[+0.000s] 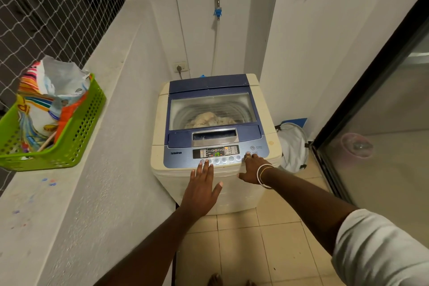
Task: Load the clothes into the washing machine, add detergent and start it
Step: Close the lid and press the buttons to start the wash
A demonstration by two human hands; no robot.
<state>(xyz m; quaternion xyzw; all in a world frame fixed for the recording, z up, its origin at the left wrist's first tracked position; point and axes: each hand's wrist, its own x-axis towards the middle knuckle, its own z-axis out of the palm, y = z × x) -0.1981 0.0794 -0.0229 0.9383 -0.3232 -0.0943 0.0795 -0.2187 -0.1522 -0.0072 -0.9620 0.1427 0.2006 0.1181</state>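
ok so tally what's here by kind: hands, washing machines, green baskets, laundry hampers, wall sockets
hands: 2, left hand and right hand
washing machine: 1
green basket: 1
white laundry hamper: 1
wall socket: 1
total: 6

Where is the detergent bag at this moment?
In the head view the detergent bag stands in the green basket on the ledge at the far left, against the netted window and left of the washing machine.
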